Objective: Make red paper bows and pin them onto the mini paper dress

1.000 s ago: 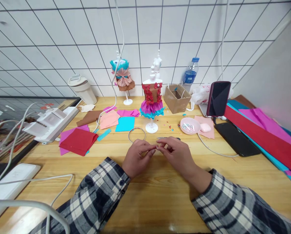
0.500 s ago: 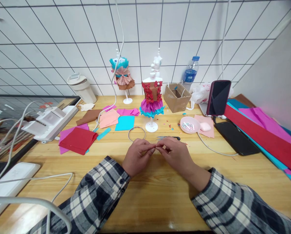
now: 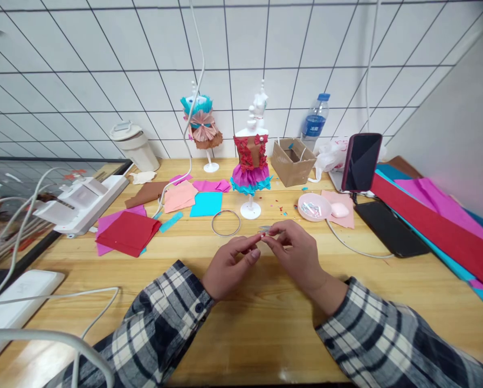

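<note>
Over the middle of the table, my right hand [image 3: 295, 249] pinches a tiny white bead-like piece [image 3: 262, 235] between thumb and index finger; its exact kind is too small to make out. My left hand [image 3: 232, 265] has its index finger stretched to that piece, the thumb apart below. Just behind the fingertips lie small scissors [image 3: 266, 229], their handle hidden by my right hand. Behind the hands stands a mini dress form [image 3: 251, 210] in a brown bodice with red bows [image 3: 247, 153] and a magenta and turquoise skirt [image 3: 250, 179]. A metal ring [image 3: 226, 235] lies left of the scissors.
Coloured paper squares [image 3: 127, 233] lie to the left, near a power strip [image 3: 85, 207] and loose cables. A pink dish of beads [image 3: 314, 207], a cardboard box [image 3: 293, 164], a bottle [image 3: 315, 121] and phones [image 3: 361, 161] stand or lie right. Another dressed form [image 3: 203, 126] stands behind.
My left thumb has parted from the index finger, and my right fingers have lifted slightly. The tiny white piece now shows at the fingertips.
</note>
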A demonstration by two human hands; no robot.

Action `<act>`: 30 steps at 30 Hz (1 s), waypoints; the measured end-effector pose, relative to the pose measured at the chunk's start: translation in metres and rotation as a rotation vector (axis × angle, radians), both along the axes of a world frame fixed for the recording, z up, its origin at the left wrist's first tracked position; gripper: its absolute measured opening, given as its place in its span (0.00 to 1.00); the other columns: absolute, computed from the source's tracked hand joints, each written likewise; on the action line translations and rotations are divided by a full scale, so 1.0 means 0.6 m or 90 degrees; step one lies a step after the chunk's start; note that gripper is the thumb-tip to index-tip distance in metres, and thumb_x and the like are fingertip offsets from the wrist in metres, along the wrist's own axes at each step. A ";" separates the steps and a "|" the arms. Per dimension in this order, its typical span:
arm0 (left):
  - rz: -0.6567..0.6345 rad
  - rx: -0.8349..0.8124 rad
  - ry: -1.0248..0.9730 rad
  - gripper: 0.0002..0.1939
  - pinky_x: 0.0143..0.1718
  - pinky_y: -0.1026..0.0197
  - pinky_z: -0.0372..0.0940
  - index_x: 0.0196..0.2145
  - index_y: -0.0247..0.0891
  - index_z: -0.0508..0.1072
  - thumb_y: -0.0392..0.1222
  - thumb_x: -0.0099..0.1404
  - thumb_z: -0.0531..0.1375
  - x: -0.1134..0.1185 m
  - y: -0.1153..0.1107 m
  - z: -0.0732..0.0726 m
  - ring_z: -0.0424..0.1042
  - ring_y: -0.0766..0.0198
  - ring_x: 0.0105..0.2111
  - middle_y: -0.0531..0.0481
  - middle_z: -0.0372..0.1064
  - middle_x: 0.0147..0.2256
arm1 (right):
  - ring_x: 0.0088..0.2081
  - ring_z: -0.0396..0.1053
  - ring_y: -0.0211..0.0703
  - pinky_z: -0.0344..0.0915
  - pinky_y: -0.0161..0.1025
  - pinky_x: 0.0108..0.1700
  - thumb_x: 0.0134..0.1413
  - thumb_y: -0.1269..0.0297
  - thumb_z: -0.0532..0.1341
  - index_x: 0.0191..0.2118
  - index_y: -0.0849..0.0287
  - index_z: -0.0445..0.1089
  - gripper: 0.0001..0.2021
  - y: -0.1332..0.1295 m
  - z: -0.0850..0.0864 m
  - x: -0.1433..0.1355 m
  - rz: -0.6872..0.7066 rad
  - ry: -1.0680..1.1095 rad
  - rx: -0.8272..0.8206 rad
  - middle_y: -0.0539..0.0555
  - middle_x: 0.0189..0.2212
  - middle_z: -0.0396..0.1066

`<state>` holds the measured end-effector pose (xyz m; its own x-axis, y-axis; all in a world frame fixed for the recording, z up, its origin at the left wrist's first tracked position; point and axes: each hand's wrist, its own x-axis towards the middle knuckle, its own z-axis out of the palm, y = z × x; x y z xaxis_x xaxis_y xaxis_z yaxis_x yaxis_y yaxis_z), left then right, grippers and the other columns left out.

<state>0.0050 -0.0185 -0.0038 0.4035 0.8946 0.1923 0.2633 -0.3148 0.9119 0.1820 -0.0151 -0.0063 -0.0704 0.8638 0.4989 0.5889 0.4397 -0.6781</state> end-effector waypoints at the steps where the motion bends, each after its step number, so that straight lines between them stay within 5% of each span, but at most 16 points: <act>1: -0.005 -0.006 -0.006 0.19 0.42 0.58 0.63 0.52 0.37 0.70 0.45 0.65 0.56 0.000 -0.001 0.000 0.68 0.63 0.36 0.49 0.70 0.33 | 0.23 0.65 0.33 0.64 0.33 0.29 0.56 0.61 0.60 0.39 0.56 0.68 0.07 0.000 0.001 0.001 -0.001 0.006 -0.001 0.50 0.32 0.71; 7: -0.018 -0.056 -0.042 0.22 0.40 0.59 0.63 0.53 0.39 0.69 0.48 0.63 0.57 0.000 -0.001 -0.003 0.66 0.64 0.34 0.49 0.68 0.32 | 0.34 0.70 0.38 0.66 0.35 0.36 0.58 0.64 0.57 0.34 0.54 0.72 0.06 0.001 0.003 0.004 0.039 -0.034 0.047 0.51 0.31 0.73; 15: -0.100 -0.260 -0.221 0.25 0.35 0.61 0.63 0.56 0.39 0.65 0.51 0.64 0.55 -0.005 -0.003 -0.011 0.66 0.65 0.32 0.47 0.67 0.32 | 0.31 0.68 0.38 0.66 0.35 0.34 0.57 0.63 0.57 0.34 0.55 0.72 0.07 0.003 0.008 0.011 0.047 -0.012 0.027 0.53 0.31 0.72; 17: -0.065 -0.198 -0.143 0.24 0.32 0.63 0.61 0.56 0.40 0.65 0.50 0.65 0.54 -0.006 0.000 -0.011 0.64 0.67 0.29 0.49 0.66 0.30 | 0.27 0.67 0.36 0.66 0.35 0.31 0.55 0.60 0.59 0.34 0.56 0.72 0.08 0.005 0.009 0.010 0.035 0.088 -0.064 0.52 0.31 0.71; 23: 0.140 0.247 0.129 0.14 0.37 0.60 0.60 0.45 0.44 0.75 0.43 0.60 0.62 -0.010 0.015 -0.002 0.65 0.65 0.32 0.52 0.67 0.28 | 0.16 0.54 0.28 0.62 0.32 0.20 0.46 0.54 0.65 0.35 0.59 0.71 0.14 0.005 0.001 -0.009 0.121 0.500 -0.474 0.44 0.20 0.63; 30: 0.183 0.330 0.170 0.07 0.34 0.61 0.60 0.37 0.45 0.78 0.44 0.60 0.61 -0.012 0.017 -0.002 0.65 0.66 0.30 0.52 0.68 0.26 | 0.16 0.50 0.25 0.54 0.28 0.17 0.43 0.55 0.66 0.34 0.61 0.72 0.15 -0.015 -0.001 -0.032 0.188 0.642 -0.586 0.44 0.21 0.61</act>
<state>-0.0021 -0.0081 -0.0049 0.2551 0.7920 0.5547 0.5991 -0.5798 0.5522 0.1630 -0.0242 -0.0067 -0.2593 0.9216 -0.2889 -0.3552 -0.3692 -0.8588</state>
